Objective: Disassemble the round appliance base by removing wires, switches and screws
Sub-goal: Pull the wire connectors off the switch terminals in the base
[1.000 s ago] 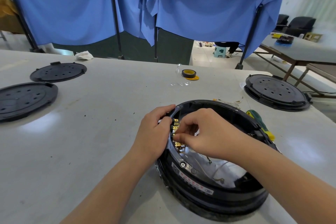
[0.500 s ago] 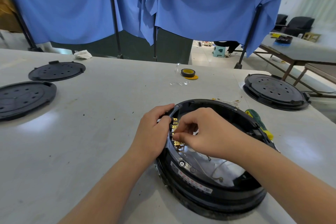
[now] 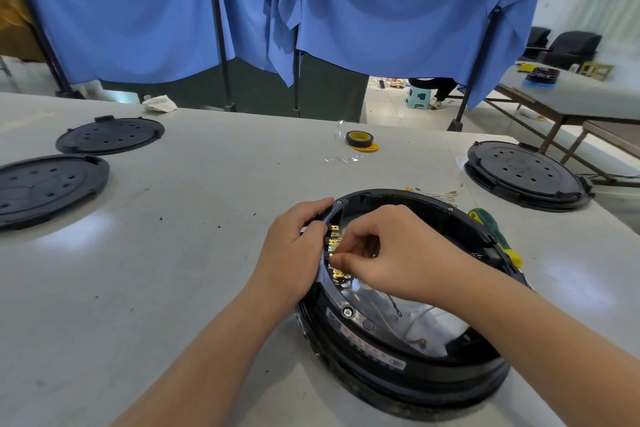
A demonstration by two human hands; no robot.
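1. One view only: head cam, wide-angle, worn by the person, facing fwd and down over the table (image 3: 173,253).
2. Close range: both forearms enter from the bottom edge; round appliance base (image 3: 398,367) sits low, right of centre.
3. Upper frame reaches the blue curtain (image 3: 138,10) beyond the table's far edge.
4. No 2nd view, so no shared area.

Bright, even daylight; soft table (image 3: 173,253) glare, wide-angle edge distortion.

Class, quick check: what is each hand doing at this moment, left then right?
Left hand: fingers curled round the rim of the round appliance base, gripping it.
Right hand: fingertips pinching at the brass terminals inside the rim.
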